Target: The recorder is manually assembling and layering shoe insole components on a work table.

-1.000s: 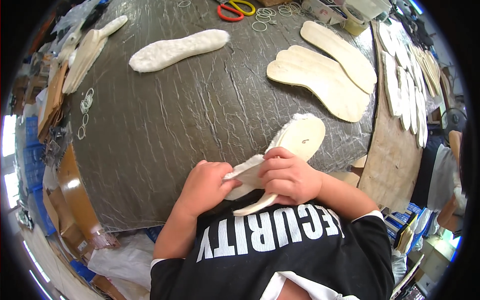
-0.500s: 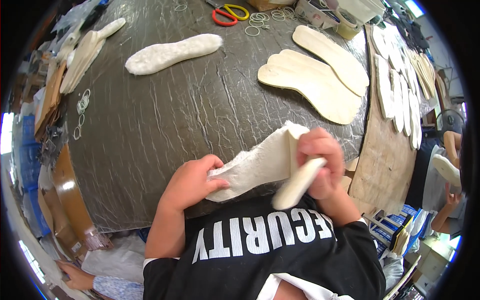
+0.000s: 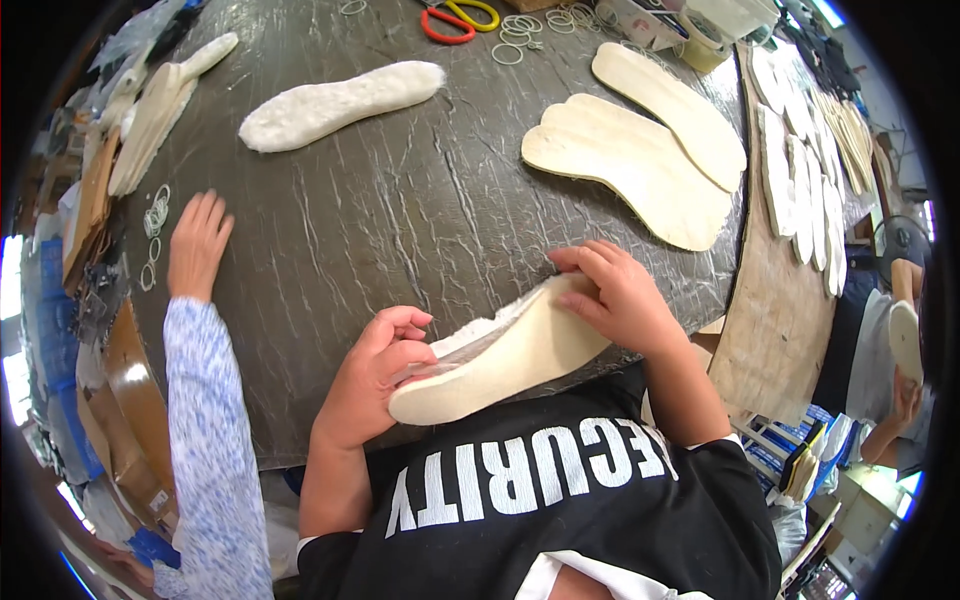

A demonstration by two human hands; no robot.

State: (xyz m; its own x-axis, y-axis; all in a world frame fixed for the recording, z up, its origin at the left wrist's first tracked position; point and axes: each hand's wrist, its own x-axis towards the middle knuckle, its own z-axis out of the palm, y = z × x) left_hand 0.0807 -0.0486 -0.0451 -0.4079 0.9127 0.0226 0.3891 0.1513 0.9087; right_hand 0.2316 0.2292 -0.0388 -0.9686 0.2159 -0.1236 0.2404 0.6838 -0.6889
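A cream insole (image 3: 520,365) is tilted up near the table's front edge, its flat side toward me. Behind it shows a white fleecy piece (image 3: 480,328), with a gap between the two near the left end. My left hand (image 3: 365,385) grips the left end, thumb and fingers curled round the edge. At the right end my right hand (image 3: 625,300) pinches the layers, thumb on the near side. Farther off, a fluffy white insole (image 3: 340,105) lies alone on the dark table. Several cream insoles (image 3: 640,170) lie overlapping at the right.
A co-worker's hand (image 3: 200,245) in a blue-and-white sleeve rests at the table's left, near some rubber bands (image 3: 157,210). Scissors (image 3: 450,25), more bands and tubs stand at the back. Stacked insoles lie far left; others cover a wooden board (image 3: 765,290) at right.
The insole dangling from my right hand now lies along the front of the fleecy piece, and my right hand has opened out over its end. A co-worker's arm has reached in from the left.
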